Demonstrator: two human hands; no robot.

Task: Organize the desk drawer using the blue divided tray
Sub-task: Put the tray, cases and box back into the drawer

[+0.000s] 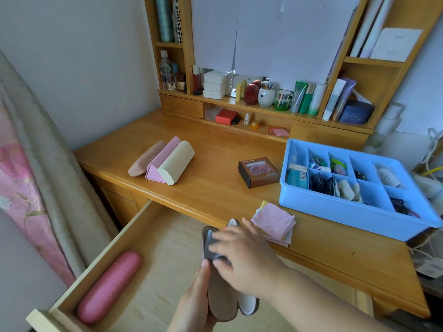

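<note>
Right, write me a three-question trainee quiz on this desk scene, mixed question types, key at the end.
1. True or false: the blue plastic divided tray sits inside the open wooden drawer.
2. Multiple choice: the pink oblong hard case lies (A) on the desktop, (B) along the drawer's left side, (C) in the tray.
3. Short answer: which hand grips the brown and white open case from below?

Key:
1. False; it rests on the wooden desktop, at the right.
2. B.
3. The left hand; the right hand reaches into it from above.
</note>
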